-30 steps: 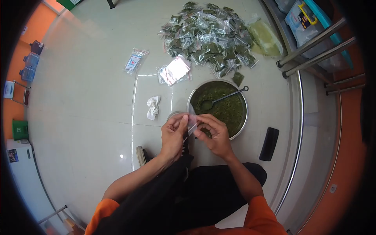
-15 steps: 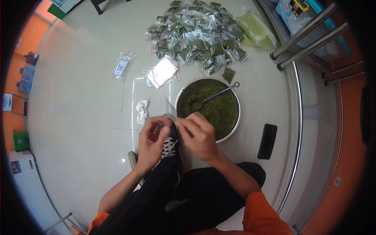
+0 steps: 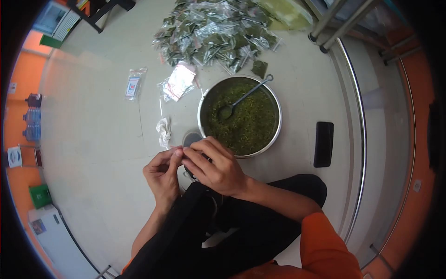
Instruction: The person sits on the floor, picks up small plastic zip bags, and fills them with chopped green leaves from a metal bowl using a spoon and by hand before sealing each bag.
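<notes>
My left hand (image 3: 162,174) and my right hand (image 3: 216,167) meet above my shoe, their fingertips pinched together. Between them is what looks like a small clear plastic bag (image 3: 191,138), mostly hidden by the fingers and hard to see against the shoe. Just beyond my right hand stands a round metal basin (image 3: 279,122) of chopped green leaves in liquid (image 3: 253,123). A dark ladle (image 3: 246,96) lies in it, its handle resting on the far right rim.
Behind the basin is a large heap of filled clear bags (image 3: 218,35). One filled bag (image 3: 259,68) lies beside the rim. Stacked unused bags (image 3: 180,81), a bag pack (image 3: 135,83) and crumpled white tissue (image 3: 163,131) lie left. A black phone (image 3: 324,144) and metal rail (image 3: 357,116) are right.
My hands were slightly apart and have come together at the fingertips. My view has shifted, so the heap sits higher in the frame.
</notes>
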A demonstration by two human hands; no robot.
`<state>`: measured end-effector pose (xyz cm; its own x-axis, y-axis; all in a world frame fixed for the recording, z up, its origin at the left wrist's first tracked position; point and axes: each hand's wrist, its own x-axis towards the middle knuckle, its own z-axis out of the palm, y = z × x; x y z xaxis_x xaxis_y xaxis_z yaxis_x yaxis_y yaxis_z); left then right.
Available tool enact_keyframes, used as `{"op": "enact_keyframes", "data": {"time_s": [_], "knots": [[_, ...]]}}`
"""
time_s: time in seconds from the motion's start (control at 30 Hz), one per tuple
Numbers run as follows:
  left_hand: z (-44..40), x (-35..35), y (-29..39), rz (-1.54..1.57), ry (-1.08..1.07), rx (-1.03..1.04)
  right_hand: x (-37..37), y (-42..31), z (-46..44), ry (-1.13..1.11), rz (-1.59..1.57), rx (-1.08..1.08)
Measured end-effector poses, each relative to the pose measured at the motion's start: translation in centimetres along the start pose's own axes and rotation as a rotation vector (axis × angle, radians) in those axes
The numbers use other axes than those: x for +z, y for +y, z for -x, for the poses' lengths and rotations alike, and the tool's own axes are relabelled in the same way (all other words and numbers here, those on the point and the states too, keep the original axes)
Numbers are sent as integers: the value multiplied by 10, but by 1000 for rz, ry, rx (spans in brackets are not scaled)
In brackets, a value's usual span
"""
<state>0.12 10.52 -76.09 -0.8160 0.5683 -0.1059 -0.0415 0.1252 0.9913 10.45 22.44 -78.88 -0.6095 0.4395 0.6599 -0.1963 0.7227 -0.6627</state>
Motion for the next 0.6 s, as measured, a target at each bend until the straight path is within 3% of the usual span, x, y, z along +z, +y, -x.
{"op": "enact_keyframes", "data": {"time_s": [0.13,0.2,0.3,0.43,0.6], "knots": [[3,-9,-5,-104,-30,51,6,-2,7,61,-111,110],[2,-9,-3,-134,-59,136,9,3,10,-18,-258,211],[-4,-16,-7,-224,-137,263,3,8,6,-106,-262,183],[-6,-20,-3,-311,-139,234,-12,12,-7,-224,-517,367],[-9,-20,-1,-441,-270,356,-18,21,-7,-314,-496,333]]}}
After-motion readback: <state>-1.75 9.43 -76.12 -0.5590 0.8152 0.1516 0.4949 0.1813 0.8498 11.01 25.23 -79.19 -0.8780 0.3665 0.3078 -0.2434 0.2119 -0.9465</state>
